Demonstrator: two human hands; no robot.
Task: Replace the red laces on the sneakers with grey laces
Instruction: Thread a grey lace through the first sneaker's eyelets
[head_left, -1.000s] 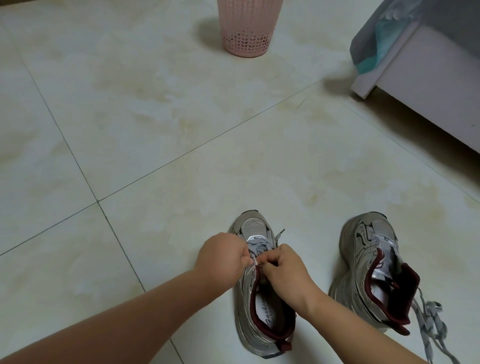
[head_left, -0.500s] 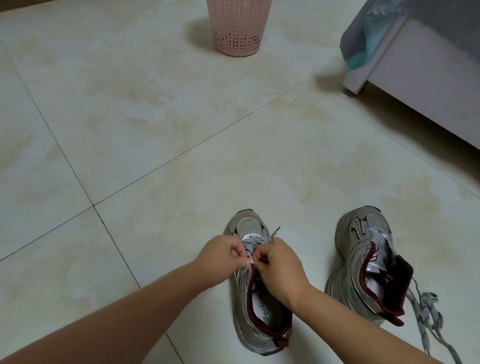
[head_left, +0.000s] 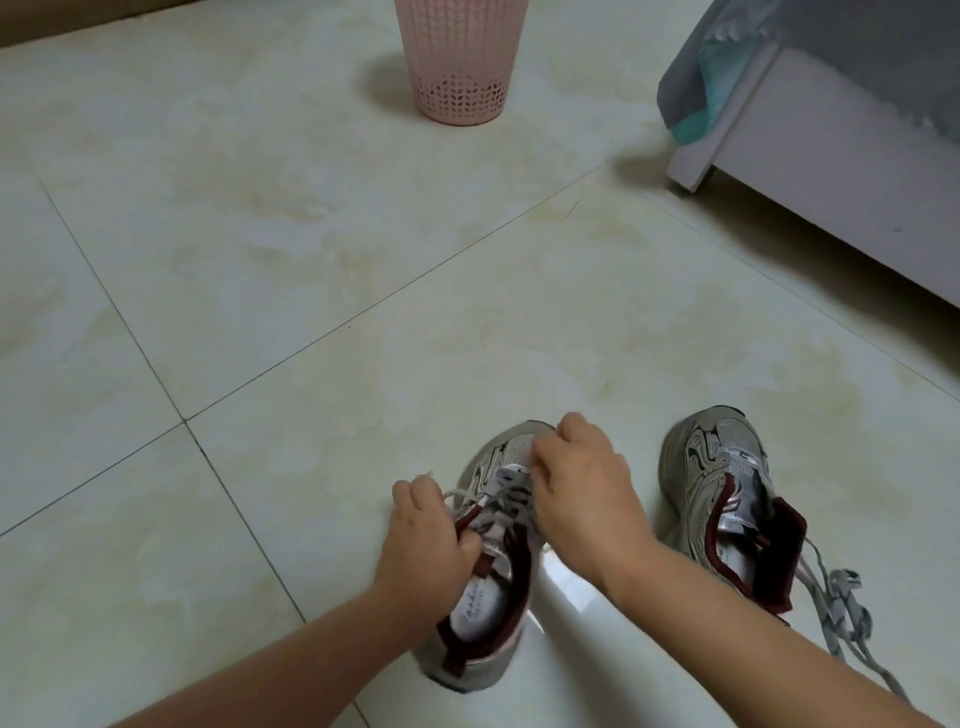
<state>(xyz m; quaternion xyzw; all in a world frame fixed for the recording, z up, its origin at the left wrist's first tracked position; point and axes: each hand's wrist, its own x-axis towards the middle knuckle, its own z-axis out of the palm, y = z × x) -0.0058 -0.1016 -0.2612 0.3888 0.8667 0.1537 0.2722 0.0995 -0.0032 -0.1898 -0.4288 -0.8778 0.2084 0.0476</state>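
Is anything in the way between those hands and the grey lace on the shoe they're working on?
Nothing visible. The left hand already pinches the grey lace beside the near sneaker, and the right hand sits over its tongue. The other sneaker and its loose lace lie off to the right.

Grey sneakers (head_left: 727, 499) with maroon lining, grey patterned laces (head_left: 841, 603), pink perforated bin (head_left: 460, 62).
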